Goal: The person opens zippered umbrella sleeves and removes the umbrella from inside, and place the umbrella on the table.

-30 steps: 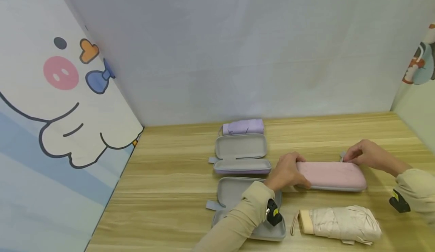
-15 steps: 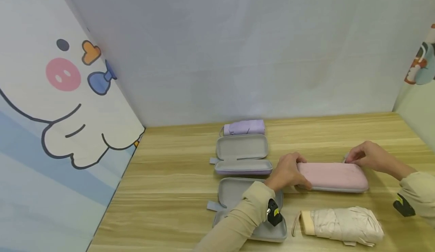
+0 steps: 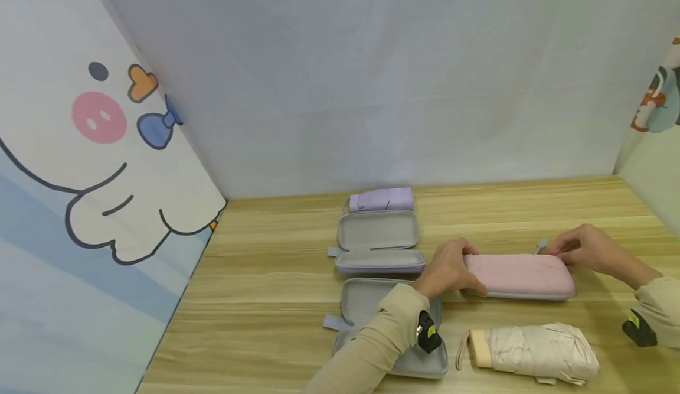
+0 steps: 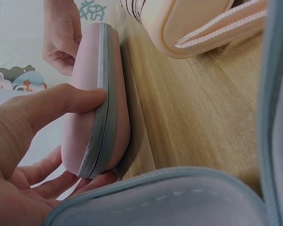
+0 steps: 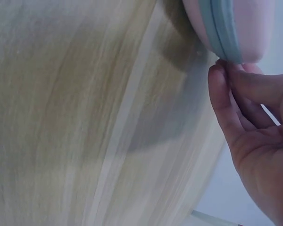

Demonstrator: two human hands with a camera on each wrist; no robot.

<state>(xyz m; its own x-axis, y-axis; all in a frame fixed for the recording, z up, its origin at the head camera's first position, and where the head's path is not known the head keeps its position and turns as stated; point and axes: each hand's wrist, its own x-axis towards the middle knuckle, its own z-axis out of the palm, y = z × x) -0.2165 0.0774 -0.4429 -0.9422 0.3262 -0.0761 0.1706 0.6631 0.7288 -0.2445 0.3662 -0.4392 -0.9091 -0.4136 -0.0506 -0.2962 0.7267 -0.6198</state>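
Observation:
A closed-looking pink zip case [image 3: 520, 276] with a grey zipper band lies on the table. My left hand [image 3: 448, 270] grips its left end; in the left wrist view the thumb presses on the zipper band and the fingers reach round the other side. At the case's far right corner is my right hand [image 3: 587, 249]. Its thumb and forefinger pinch at the zipper's end in the right wrist view, and the zipper pull is hidden between the fingertips. A small grey fabric tab [image 3: 541, 244] sticks up behind the case, just left of the right hand.
A cream folded umbrella [image 3: 536, 349] with a wrist strap lies in front of the pink case. Left of it are two open grey-lined cases, a front one [image 3: 419, 361] partly under my left forearm and a back one [image 3: 378, 228]. Behind those lies a purple folded umbrella [image 3: 382, 199].
My right hand has slid a little to the right along the case's back edge, uncovering more of the grey tab. The left hand has kept its hold on the case.

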